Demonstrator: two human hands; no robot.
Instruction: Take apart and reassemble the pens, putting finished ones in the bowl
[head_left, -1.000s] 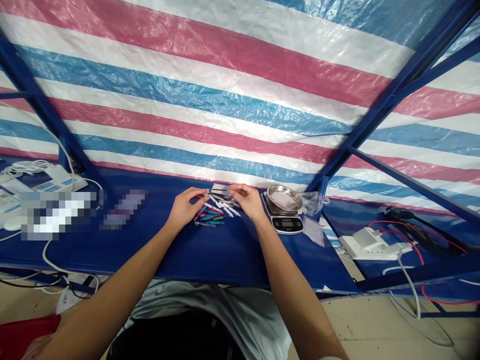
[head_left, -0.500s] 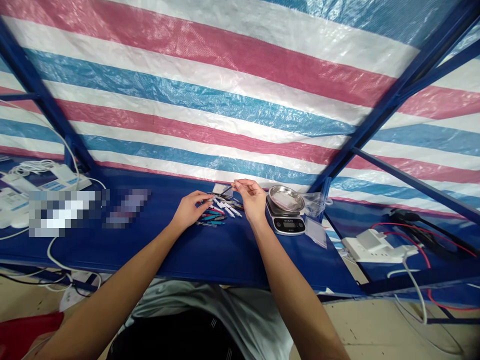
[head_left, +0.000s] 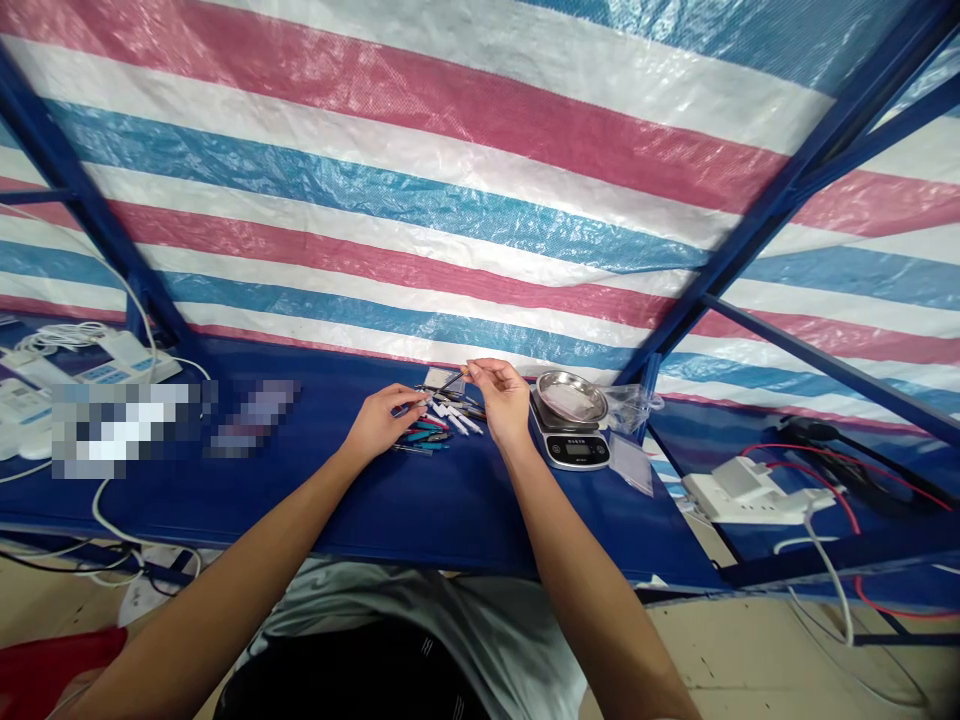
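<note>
Right hand [head_left: 501,397] pinches a dark rod [head_left: 452,381] by the pens [head_left: 458,423]; whether my left hand [head_left: 381,421] grips, I can't tell.

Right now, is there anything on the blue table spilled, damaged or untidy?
Nothing looks spilled or damaged. The pens lie in an untidy heap, pointing different ways, and a clear bag beside the scale looks crumpled.

over there the blue table [head_left: 435,510] bears a loose heap of pens [head_left: 454,418], white, teal and red among them. a digital scale [head_left: 576,450] stands to its right, a clear packet [head_left: 631,463] just beside that.
</note>
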